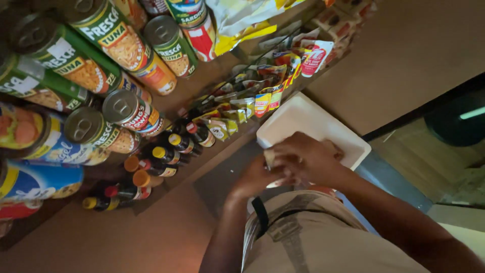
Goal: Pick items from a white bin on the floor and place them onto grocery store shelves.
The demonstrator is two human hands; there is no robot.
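Small pale packet (269,157) pinched between both hands, above white rectangular tray (303,124), mostly hidden by fingers (290,151)

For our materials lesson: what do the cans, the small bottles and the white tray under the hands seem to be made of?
Cans: metal, judging by the shiny grey ring-pull lids, with glossy printed labels.
Small bottles: dark, glossy; glass or plastic, unclear, with what look like plastic caps.
White tray: matte, thick-rimmed, probably foam or plastic.

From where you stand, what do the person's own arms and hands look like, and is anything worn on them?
Both arms are bare to well above the elbow: no sleeves, gloves or rings show in this dim light. The left hand and right hand are bare too, fingers uncovered. Over the body hangs a beige cloth garment with a dark strap across it.
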